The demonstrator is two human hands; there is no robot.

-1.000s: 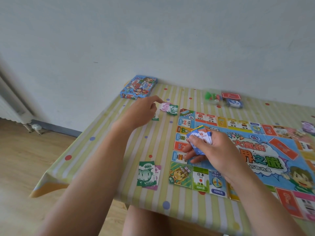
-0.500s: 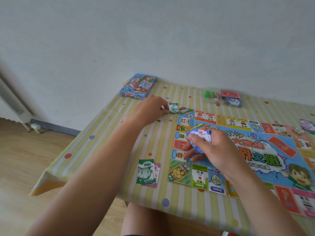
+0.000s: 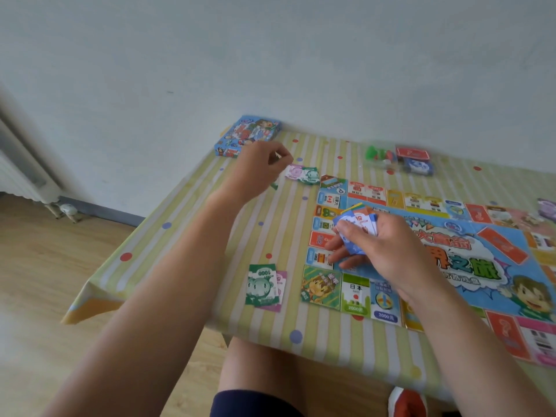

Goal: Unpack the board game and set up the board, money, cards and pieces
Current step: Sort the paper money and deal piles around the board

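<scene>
The colourful game board (image 3: 487, 275) lies unfolded on the striped table (image 3: 210, 236). My right hand (image 3: 391, 257) hovers over the board's left side, shut on a fan of blue and white money notes (image 3: 356, 233). My left hand (image 3: 258, 171) is stretched toward the far left of the board with its fingers loosely curled and nothing visible in them. It sits just left of a pink and a green note (image 3: 304, 173). Another green and pink note pile (image 3: 264, 288) lies near the front edge.
The blue game box (image 3: 248, 135) rests at the table's far left corner by the wall. Green pieces (image 3: 377, 154), a red card deck (image 3: 412, 152) and blue cards (image 3: 418, 168) sit behind the board. A radiator (image 3: 21, 173) and wooden floor are on the left.
My left hand reached onto the pink and green notes beyond the board, then drew back a little to the left. My right hand stayed over the board with its notes.
</scene>
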